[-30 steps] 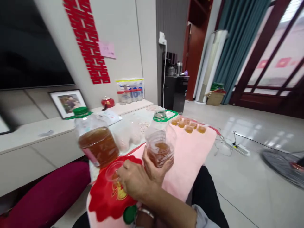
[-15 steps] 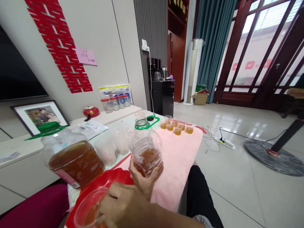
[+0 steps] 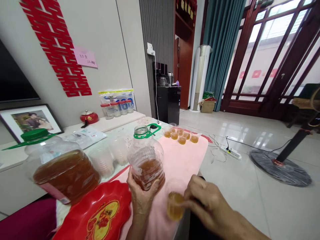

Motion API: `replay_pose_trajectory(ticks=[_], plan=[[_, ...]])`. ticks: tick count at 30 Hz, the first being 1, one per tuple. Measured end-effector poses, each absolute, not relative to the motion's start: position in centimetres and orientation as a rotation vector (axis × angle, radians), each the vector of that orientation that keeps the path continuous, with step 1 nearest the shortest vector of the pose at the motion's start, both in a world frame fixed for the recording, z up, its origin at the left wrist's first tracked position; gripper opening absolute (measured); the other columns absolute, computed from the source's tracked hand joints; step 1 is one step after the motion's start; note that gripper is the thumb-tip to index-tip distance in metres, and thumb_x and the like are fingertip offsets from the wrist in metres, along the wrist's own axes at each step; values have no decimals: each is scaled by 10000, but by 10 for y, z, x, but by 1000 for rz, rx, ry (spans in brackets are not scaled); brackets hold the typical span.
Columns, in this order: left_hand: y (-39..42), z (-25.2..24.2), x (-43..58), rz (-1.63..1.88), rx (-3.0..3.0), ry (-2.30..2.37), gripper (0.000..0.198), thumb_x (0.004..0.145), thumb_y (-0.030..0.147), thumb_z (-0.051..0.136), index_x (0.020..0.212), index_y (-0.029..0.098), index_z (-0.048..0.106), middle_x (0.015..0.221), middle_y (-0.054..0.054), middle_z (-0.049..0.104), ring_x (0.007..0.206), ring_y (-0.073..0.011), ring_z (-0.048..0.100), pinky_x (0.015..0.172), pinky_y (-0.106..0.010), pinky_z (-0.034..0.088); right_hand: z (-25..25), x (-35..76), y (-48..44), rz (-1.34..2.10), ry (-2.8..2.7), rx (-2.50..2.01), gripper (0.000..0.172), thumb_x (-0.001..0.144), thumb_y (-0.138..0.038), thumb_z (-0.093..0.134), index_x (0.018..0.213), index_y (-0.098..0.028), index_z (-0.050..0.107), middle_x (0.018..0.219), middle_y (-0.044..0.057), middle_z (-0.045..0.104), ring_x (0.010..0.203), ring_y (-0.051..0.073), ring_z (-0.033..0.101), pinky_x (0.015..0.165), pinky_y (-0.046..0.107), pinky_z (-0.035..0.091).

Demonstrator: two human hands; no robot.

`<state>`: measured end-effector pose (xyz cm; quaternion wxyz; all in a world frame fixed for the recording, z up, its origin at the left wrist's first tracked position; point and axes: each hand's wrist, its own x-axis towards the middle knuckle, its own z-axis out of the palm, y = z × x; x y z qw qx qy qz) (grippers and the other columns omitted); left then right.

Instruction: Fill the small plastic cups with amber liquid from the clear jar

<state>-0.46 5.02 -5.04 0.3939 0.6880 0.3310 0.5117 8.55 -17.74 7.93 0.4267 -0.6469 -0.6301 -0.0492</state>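
Observation:
My left hand [image 3: 143,196] wraps round the lower part of a clear plastic jug [image 3: 147,163] part filled with amber-brown liquid. Its mouth has no cap on, and a green ring handle circles the neck. At the table's right edge, my right hand [image 3: 207,200] grips the side of a clear plastic cup [image 3: 175,203] holding paler amber liquid. Left of my left hand lies a red scalloped tray [image 3: 80,216] with a gold printed pattern. Behind it a larger jug [image 3: 65,173] of brown liquid, green-capped, stands tilted in view.
Several filled small cups [image 3: 182,140] stand at the far end of the pink cloth [image 3: 186,160]. Stacked clear cups [image 3: 102,161] are behind the tray. A ledge holds red-lidded jars [image 3: 116,110] and a framed photo [image 3: 32,121]. A power strip [image 3: 231,152] lies on the floor.
My right hand has moved from over the red tray to the right side of the pink cloth, carrying the cup. The tray's pattern now shows. My left hand stays on the jug.

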Motion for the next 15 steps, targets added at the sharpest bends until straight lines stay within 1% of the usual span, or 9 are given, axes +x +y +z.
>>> replay_pose_trajectory(ticks=[2, 3, 5, 8, 11, 15], plan=[[48, -46, -5, 1270, 1691, 825, 1223, 595, 621, 817, 1569, 132, 263, 1477, -206, 448, 1321, -350, 542, 1114, -531, 509, 73, 114, -183, -170, -1507, -1709, 169, 1051, -245, 546, 895, -200, 592, 836, 14, 585, 744, 124, 587, 645, 241, 452], [48, -45, -5, 1262, 1666, 811, 1227, 585, 608, 827, 1568, 135, 265, 1481, -207, 439, 1329, -354, 535, 1113, -532, 511, 68, 129, -183, -192, -1471, -1754, 183, 1047, -260, 563, 879, -195, 595, 833, 10, 582, 720, 118, 579, 632, 239, 452], [50, -47, -6, 1242, 1643, 782, 1229, 581, 579, 840, 1570, 139, 258, 1481, -209, 432, 1332, -355, 534, 1101, -523, 524, 56, 162, -180, -249, -1400, -1840, 240, 1056, -310, 556, 859, -181, 604, 824, 8, 578, 720, 121, 577, 653, 249, 473], [55, -53, -7, 1221, 1665, 794, 1254, 577, 564, 849, 1581, 147, 224, 1491, -212, 419, 1335, -354, 532, 1122, -538, 504, 39, 211, -172, -323, -1302, -1981, 316, 1053, -413, 603, 874, -152, 609, 840, -2, 587, 739, 119, 574, 699, 265, 512], [61, -60, -10, 1199, 1717, 815, 1278, 564, 566, 861, 1582, 152, 209, 1506, -217, 410, 1349, -365, 520, 1150, -570, 471, 27, 251, -161, -375, -1203, -2106, 310, 1041, -435, 634, 922, -149, 626, 881, 6, 611, 772, 123, 594, 745, 286, 548], [64, -64, -12, 1173, 1712, 812, 1297, 564, 578, 862, 1580, 155, 176, 1482, -218, 449, 1294, -367, 568, 1091, -566, 522, 19, 287, -144, -401, -1105, -2252, 272, 1039, -419, 645, 1029, -147, 649, 985, 31, 641, 847, 141, 628, 798, 317, 573]])
